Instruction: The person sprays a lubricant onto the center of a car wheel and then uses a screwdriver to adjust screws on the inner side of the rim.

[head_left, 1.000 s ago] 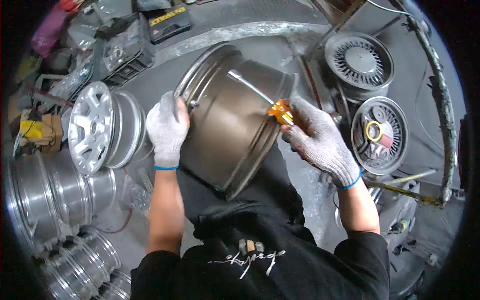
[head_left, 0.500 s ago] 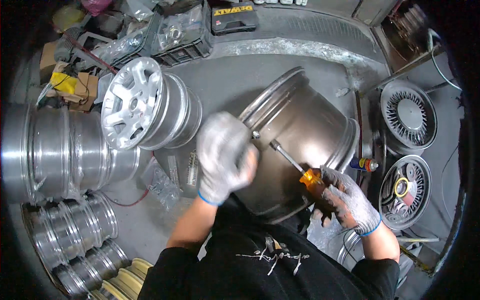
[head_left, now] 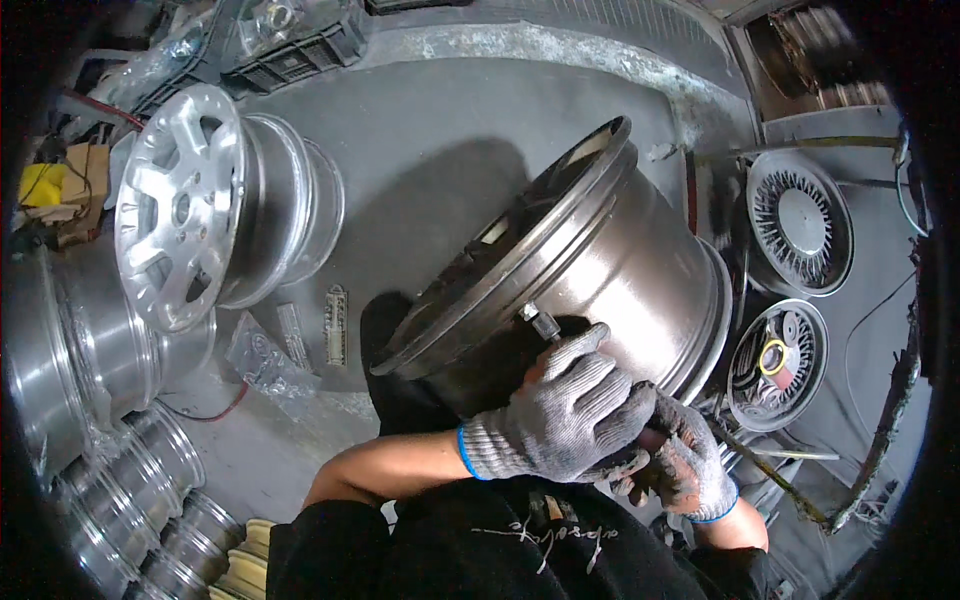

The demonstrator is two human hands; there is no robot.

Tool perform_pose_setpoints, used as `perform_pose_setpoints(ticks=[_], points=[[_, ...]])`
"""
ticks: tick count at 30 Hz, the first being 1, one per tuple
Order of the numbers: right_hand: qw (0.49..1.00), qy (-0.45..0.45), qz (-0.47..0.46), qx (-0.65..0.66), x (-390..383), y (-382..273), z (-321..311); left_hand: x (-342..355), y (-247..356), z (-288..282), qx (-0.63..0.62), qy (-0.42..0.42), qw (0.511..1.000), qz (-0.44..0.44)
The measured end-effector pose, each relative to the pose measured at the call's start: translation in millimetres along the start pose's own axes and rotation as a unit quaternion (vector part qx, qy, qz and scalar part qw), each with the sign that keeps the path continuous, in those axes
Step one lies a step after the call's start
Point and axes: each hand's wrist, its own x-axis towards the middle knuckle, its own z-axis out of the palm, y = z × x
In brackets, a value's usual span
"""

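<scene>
The tilted wheel rim [head_left: 645,265] shone bronze-grey along its smooth barrel. The left hand [head_left: 570,415] curled round the metal driver [head_left: 545,324]; the right hand's [head_left: 690,458] hold was too hidden to tell.

Cool, moderate light here, a broad glare down the brown wheel [head_left: 645,250], a bright gleam off the silver wheel [head_left: 185,210] at 10 o'clock! Soft shadow darkens the floor [head_left: 440,185] at 11 o'clock; clutter [head_left: 835,55] blurs into streaks at 2 o'clock. Edges bow, and black swallows all 4 corners.
</scene>
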Motion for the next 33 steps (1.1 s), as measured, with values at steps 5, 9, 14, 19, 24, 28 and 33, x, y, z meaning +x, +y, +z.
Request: perform_pose_setpoints(ticks=[5,9,14,19,24,28,33], points=[[1.000,-0.011,-0.006,-0.027,6.5,-5.6,4.0,1.3,-1.2,-6.9,-0.029,-0.005,0.999,-0.022],[0.993,0.005,-0.006,-0.121,8.8,-21.0,12.5,-3.1,-4.4,-4.5,-0.009,-0.006,1.000,-0.020],[0.994,-0.022,0.042,-0.101,7.2,-16.2,12.4,-6.0,-4.6,-11.0,-0.023,-0.030,0.999,-0.015],[0.998,0.029,-0.013,-0.045,-3.7,1.2,10.1,-1.7,-4.6,-10.0,-0.027,-0.028,0.999,-0.007],[0.984,0.002,-0.051,-0.173,8.2,-19.7,16.1,-0.5,-4.0,-8.4,-0.019,-0.032,0.999,-0.015],[0.976,0.031,-0.029,-0.216,2.9,-20.8,20.1,3.0,-3.4,-9.7,0.016,-0.054,0.998,-0.025],[0.861,0.025,-0.192,-0.470,3.0,-17.2,21.4,6.5,-1.4,-5.9,0.003,-0.040,0.999,-0.036]])
